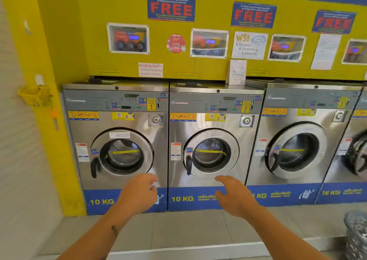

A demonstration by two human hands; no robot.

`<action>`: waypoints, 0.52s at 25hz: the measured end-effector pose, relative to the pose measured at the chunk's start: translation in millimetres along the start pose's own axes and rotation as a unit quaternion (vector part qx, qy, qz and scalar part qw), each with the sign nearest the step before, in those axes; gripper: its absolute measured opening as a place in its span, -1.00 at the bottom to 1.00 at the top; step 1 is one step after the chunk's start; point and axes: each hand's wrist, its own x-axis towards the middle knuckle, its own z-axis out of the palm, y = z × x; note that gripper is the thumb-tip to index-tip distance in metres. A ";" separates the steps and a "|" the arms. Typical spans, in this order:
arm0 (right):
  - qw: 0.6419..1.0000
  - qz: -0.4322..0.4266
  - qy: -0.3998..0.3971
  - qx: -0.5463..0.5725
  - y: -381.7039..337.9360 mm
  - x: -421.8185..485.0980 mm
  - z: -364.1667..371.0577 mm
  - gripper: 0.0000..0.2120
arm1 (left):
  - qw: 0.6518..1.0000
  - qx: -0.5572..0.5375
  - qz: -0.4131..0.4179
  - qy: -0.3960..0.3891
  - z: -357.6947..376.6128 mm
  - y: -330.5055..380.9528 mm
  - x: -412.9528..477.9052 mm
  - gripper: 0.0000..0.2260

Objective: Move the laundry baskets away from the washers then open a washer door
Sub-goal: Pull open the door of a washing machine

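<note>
A row of steel front-loading washers faces me. Washer 1 is on the left, washer 2 in the middle, a third washer to the right. Their round glass doors look closed, each with a black handle on its left side. My left hand hovers low in front of washer 1, fingers loosely curled, holding nothing. In front of washer 2's lower panel, my right hand reaches out with relaxed fingers, also empty. One grey mesh laundry basket stands on the floor at the far right edge.
A yellow wall with FREE posters and payment boxes rises above the machines. A small yellow basket hangs on the left pillar. A fourth washer's door at the far right appears open. Grey tiled floor lies before the washers, with a white step edge.
</note>
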 end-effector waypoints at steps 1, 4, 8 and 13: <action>1.000 0.010 -0.002 0.003 7.8 27.5 2.9 -0.52 | 1.000 0.005 0.009 -0.010 9.8 -1.1 32.3 -0.83; 0.999 0.035 0.009 0.006 30.3 95.5 9.3 -0.51 | 0.999 0.008 0.040 -0.032 31.8 3.4 119.2 -0.72; 0.998 0.065 0.004 0.010 64.2 178.4 26.3 -0.53 | 0.994 0.028 0.087 -0.053 69.3 8.5 223.9 -0.61; 0.998 0.056 -0.034 0.008 118.7 293.4 54.4 -0.52 | 0.989 0.003 0.135 -0.068 138.4 20.2 335.5 -0.47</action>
